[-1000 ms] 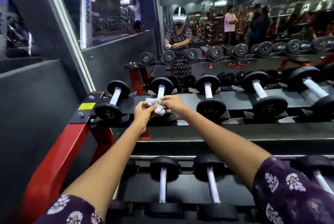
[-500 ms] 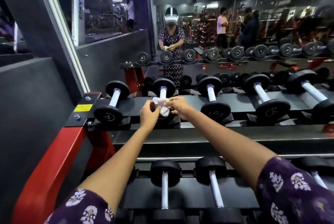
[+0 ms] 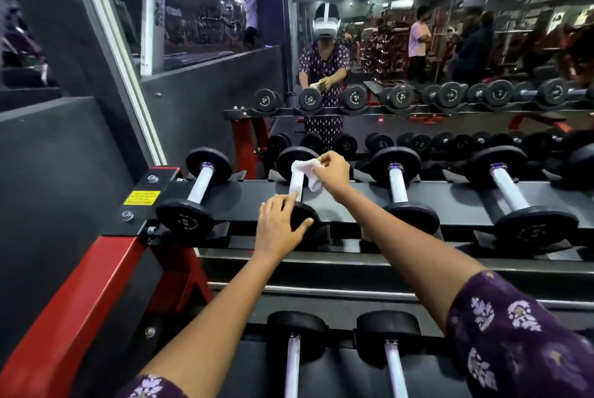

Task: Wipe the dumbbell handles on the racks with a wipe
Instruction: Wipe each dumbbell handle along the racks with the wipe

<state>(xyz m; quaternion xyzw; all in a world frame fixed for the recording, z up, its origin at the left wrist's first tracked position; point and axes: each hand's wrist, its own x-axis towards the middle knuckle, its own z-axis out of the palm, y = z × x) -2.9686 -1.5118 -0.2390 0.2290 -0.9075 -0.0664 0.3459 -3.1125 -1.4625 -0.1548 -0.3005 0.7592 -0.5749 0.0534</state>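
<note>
We are wiping the second dumbbell (image 3: pixel 287 162) — right hand (image 3: pixel 332 172) pinching the wipe (image 3: pixel 310 174), left hand (image 3: pixel 279 227) steadying it with fingers relaxed — next, probably a stroke down its handle (image 3: pixel 296 188).

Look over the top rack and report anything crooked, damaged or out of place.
Nothing stands out. The dumbbells lie straight in their slots. The right hand pinches the wipe at one handle; the left hand rests on that dumbbell's near end.

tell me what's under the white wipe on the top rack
The wipe drapes over the far end of the second dumbbell's handle, pinched by the right hand. The handle's middle shows below it; the covered part is hidden. The left hand rests on the near plate.
</note>
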